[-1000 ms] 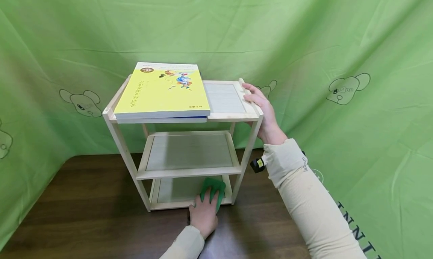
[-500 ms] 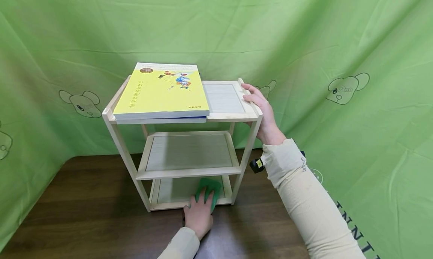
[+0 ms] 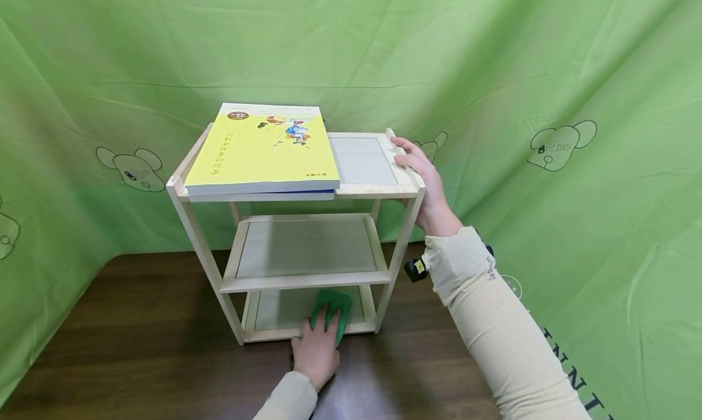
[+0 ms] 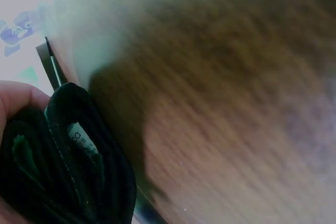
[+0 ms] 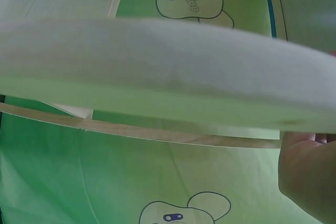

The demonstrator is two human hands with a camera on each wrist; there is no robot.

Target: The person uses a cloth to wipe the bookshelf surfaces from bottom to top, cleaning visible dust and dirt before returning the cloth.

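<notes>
A pale wooden three-tier shelf (image 3: 307, 280) stands upright on a dark wood surface. My left hand (image 3: 317, 351) reaches in low at the front and holds a green cloth (image 3: 334, 301) against the bottom tier, fingers spread over it. The left wrist view shows the cloth (image 4: 89, 171) folded in thick layers under the fingers. My right hand (image 3: 430, 188) grips the top tier's right side rail, fingers over its upper edge; the thumb is mostly hidden. In the right wrist view, part of that hand (image 5: 310, 171) shows beside the shelf's side.
A yellow-covered book (image 3: 263, 152) lies on another book on the left of the top tier. The middle tier (image 3: 307, 246) sits directly above the cloth. A green curtain (image 3: 351, 42) with cartoon mouse drawings hangs behind and at both sides.
My left hand has slid leftward along the bottom tier together with the green cloth. The right hand has stayed on the side rail, and the shelf and books have not moved.
</notes>
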